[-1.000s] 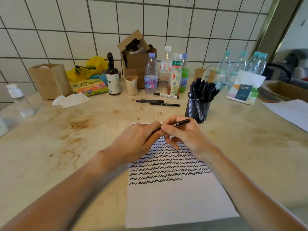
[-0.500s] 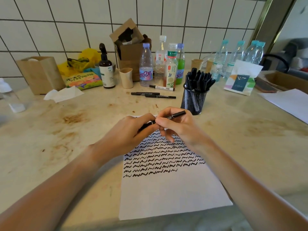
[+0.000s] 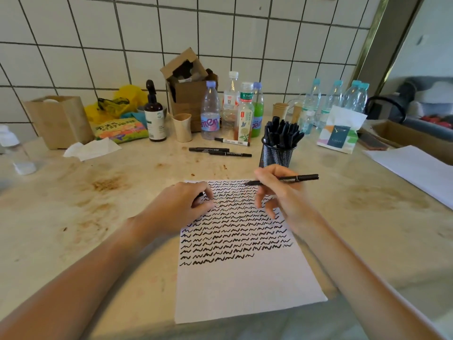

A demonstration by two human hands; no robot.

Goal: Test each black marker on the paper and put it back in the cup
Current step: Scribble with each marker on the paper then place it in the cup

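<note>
Right hand [image 3: 277, 192] pinches an uncapped slim black marker [image 3: 284, 179] above a scribble-covered white paper sheet [image 3: 245, 285]; left hand [image 3: 181, 207] curls around its cap, on a stained beige stone counter [image 3: 73, 204] with open room either side.

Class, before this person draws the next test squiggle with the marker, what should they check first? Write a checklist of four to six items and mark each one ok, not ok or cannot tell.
1. Marker uncapped, tip exposed: ok; the tip points left over the paper.
2. Right hand grips the marker firmly: ok.
3. Cap kept ready for recapping: cannot tell; the left hand curls round something dark, mostly hidden.
4. Paper has free space: ok; the lower part is blank, and the last row ends short.
5. Paper held steady: cannot tell; the left hand is over its upper left part, contact unclear.
6. Mesh cup within reach: ok, just beyond the right hand.
</note>
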